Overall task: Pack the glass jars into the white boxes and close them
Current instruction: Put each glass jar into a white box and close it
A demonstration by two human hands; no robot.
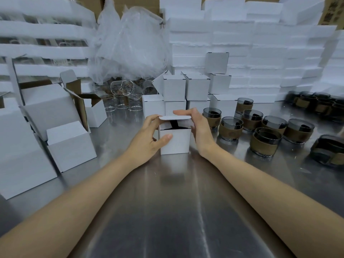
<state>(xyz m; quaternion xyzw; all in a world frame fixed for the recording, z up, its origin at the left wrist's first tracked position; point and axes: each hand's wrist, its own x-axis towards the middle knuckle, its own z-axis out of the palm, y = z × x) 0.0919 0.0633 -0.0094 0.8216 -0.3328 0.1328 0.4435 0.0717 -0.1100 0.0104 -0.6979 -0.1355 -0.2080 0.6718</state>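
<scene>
Steel tabletop [176,211] gleams under my arms, with white foam stacks [260,53] at 12 o'clock. The white box [176,144] stands at centre, lid flap [175,117] half down. My left hand [147,144] curls its fingers [166,137] round the side; my right hand [200,133] pinches the flap. Glass jars [265,141] stand at 3 o'clock.

1. A brushed metal table [176,211] fills the foreground, its scuffed surface carrying pale streaks of reflected light
2. A wall of stacked white foam-like blocks [260,53] rises along the table's far edge on the right
3. On the left, white foam layers [42,28] lie in tiers with dark gaps between them
4. Between the two stacks sits a crumpled clear plastic bag [130,47]
5. Brown cardboard [331,10] shows behind the stacks at the top
</scene>
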